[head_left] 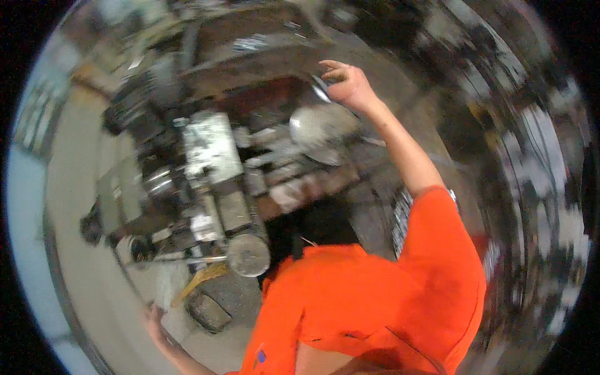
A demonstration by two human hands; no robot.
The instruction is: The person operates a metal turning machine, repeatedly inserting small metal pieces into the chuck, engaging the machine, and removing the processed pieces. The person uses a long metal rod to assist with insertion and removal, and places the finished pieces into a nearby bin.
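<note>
My right hand is raised at the top middle, its index finger stretched out and the other fingers partly bent. Just beside its fingertips is a bright, curved metal edge; I cannot make out whether they touch. Low at the left, my left hand is smeared by motion, and its fingers are hard to read. It is near the thin dark rod that slants down from the machine, which looks like a lathe. A round metal disc sits at the machine's near end.
Pale round pieces and other metal parts lie on the machine's right side. Behind them stands a brown metal tray. A dark-rimmed container is on the floor near my left hand. Blurred racks of metal stock line the right.
</note>
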